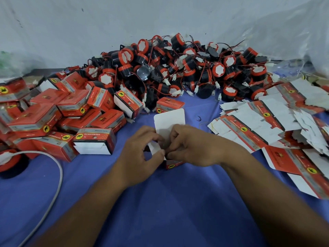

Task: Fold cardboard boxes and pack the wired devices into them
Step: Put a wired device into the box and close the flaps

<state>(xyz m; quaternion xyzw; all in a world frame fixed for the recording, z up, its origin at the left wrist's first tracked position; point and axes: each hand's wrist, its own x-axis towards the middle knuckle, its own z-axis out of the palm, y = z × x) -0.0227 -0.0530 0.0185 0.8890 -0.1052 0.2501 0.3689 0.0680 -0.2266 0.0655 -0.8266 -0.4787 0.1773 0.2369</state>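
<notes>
A small red cardboard box (173, 164) stands on the blue cloth in the middle, its white lid flap (170, 123) raised behind my fingers. My left hand (140, 154) pinches a white side flap of this box. My right hand (192, 147) grips the box from the right, fingers curled at its opening. What is inside the box is hidden. A big heap of black and red wired devices (178, 68) lies at the back. Flat unfolded boxes (267, 125) are piled to the right.
Several folded red boxes (53, 118) crowd the left side, one with an open white end (94, 143). A grey cable (53, 184) curves over the blue cloth (160, 211) at the left. A device (10, 161) lies at the left edge. Plastic sheeting hangs behind.
</notes>
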